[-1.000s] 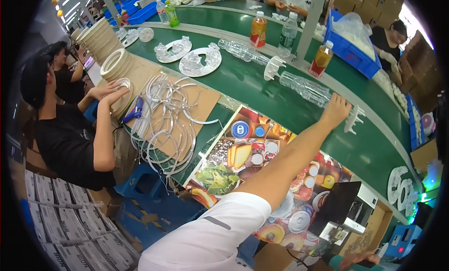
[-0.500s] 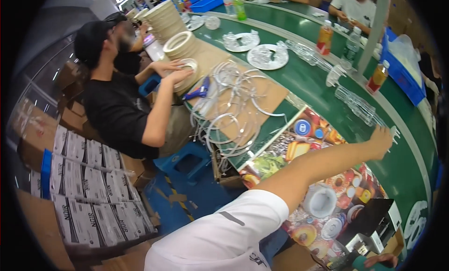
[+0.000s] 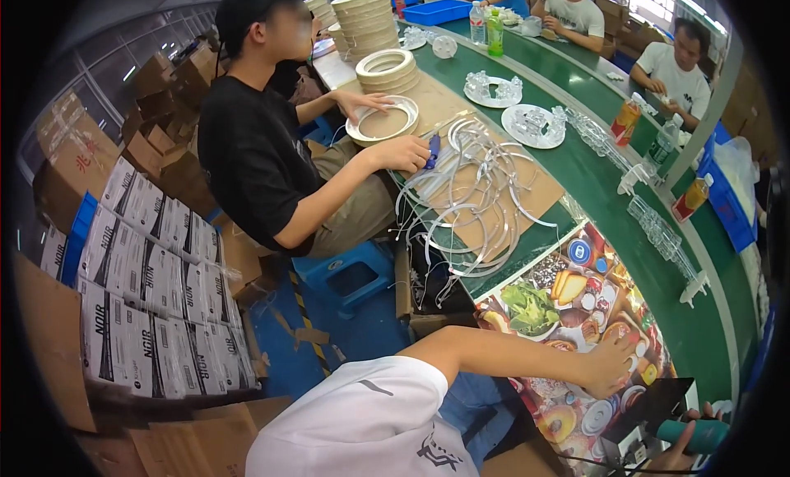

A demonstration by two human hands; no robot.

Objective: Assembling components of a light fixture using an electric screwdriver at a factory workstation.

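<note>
My left hand (image 3: 611, 364) is over the food-patterned mat (image 3: 531, 308), its fingers apart and somewhat blurred. I see nothing held in it, though what lies under the palm is hidden. At the lower right, my right hand (image 3: 676, 454) is closed around a teal cylindrical tool (image 3: 699, 436), partly cut off by the dark rim. A small black-and-white device (image 3: 638, 436) stands beside that tool. Beyond the mat, a clear plastic piece with a white, pronged end (image 3: 658, 230) lies on the green belt (image 3: 609, 222). Another similar clear piece (image 3: 597, 140) lies farther along it.
Tangled white strips (image 3: 477, 197) lie on cardboard to the left. A co-worker in black (image 3: 255, 156) touches a white ring (image 3: 385, 122) and a blue glue gun (image 3: 433, 152). Bottles (image 3: 691, 199) line the belt's far side. A blue stool (image 3: 346, 271) and stacked cartons (image 3: 156, 288) stand left.
My left hand has drawn back from the clear piece on the belt to the mat. My right hand and the teal tool show more. The view has shifted; the co-worker's hand has reached the glue gun.
</note>
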